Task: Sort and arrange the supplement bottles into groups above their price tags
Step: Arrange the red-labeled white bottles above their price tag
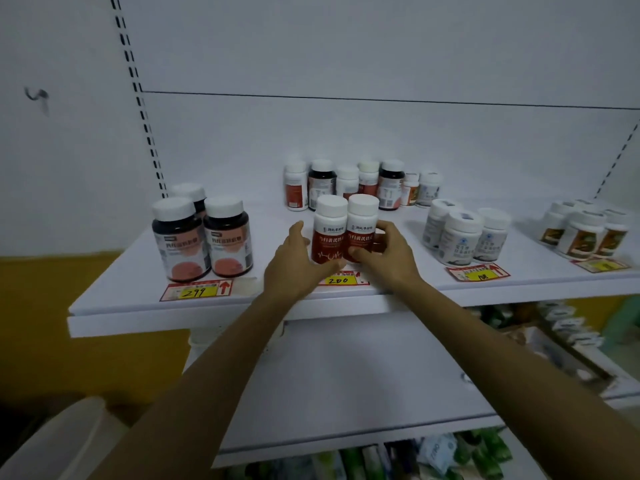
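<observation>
White shelf, front row. Far left: three dark bottles, white caps, pink labels, above the 299 tag. Left hand, fingers mostly straight, presses on the side of the left red bottle. It touches the right red bottle; both upright, white caps, red labels, above the 200 tag. Right hand curls round the right one. Further right, white bottles above the 108 tag.
</observation>
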Motion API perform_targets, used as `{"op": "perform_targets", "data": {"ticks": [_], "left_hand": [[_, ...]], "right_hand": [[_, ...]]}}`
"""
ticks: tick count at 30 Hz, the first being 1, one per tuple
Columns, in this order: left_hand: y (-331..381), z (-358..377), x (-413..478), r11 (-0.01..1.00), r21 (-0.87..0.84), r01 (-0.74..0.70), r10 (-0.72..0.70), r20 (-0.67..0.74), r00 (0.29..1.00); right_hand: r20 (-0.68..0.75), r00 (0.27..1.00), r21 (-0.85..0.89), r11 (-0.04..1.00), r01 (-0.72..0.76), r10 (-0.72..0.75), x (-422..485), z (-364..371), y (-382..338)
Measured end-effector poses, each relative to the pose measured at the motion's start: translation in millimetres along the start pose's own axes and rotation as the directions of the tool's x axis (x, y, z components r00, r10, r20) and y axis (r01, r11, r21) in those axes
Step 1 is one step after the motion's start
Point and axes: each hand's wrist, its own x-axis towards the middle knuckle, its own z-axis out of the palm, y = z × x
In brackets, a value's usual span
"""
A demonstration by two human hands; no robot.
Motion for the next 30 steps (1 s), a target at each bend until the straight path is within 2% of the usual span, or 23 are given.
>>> {"op": "perform_targets", "data": {"ticks": [6,10,15,26,30], "left_hand": [[-3.3,2.9,4.9,1.0,0.013,0.02,-0.02,-0.053,0.998],[-7.2,0.6,2.8,0.999,-0.03,0.015,-0.016,-0.045,0.999],[-7.0,-3.1,-1.3,0.999,-0.032,-0.02,0.02,-0.021,1.0],[-5.5,-1.2,-1.6,0.999,0.012,-0.04,0.04,-0.02,0.999],[-6.4,-1.3,-3.0,0.998,0.01,-0.067,0.068,-0.034,0.997]], "right_hand": [[-0.064,0.998,-0.095,0.995,-0.02,0.014,1.1,5.9,7.1],[-0.036,0.999,-0.132,0.991,-0.013,0.008,-2.7,3.2,10.1],[0.018,1.0,-0.15,0.989,0.019,-0.016,-5.2,1.8,11.2],[0.04,0.999,-0.169,0.985,0.03,-0.024,-4.0,1.9,13.0],[0.038,0.999,-0.12,0.992,0.041,-0.037,-6.7,1.3,10.2]]}}
